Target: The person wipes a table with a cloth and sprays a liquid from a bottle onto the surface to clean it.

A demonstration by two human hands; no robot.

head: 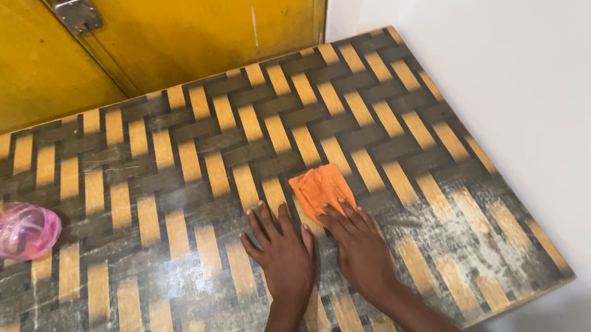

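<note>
Count: I am seeing two hands, one orange cloth point(321, 191), one pink spray bottle point(11, 229), one table point(169, 200), one yellow door point(174, 26) and one metal hinge plate point(77, 11).
Left hand: my left hand point(283, 250) is lying flat on the table, palm down, fingers spread a little and pointing toward 12 o'clock; it is holding nothing.
Right hand: my right hand point(359, 245) is lying flat just beside the left one, its fingertips pressing down on the near edge of the cloth; it is pressing, not pinching.
Cloth position: the cloth is sitting at about 11 o'clock from the right hand, folded into a small rough square, flat on the table and touching that hand's fingertips; from the left hand it is lying at about 1 o'clock, close by but apart.
Bottle: the bottle is lying on its side at 9 o'clock from the hands, well apart from them, near the left edge of the view; it is translucent pink with a darker pink neck, and I cannot tell any label on it.
Table: its top is showing a woven pattern of dark grey and yellow-orange strips, with pale smears near the 4 o'clock corner.
Backdrop: the door is standing at 12 o'clock behind the table, the hinge plate at its top left; a white wall is running along 3 o'clock.
</note>
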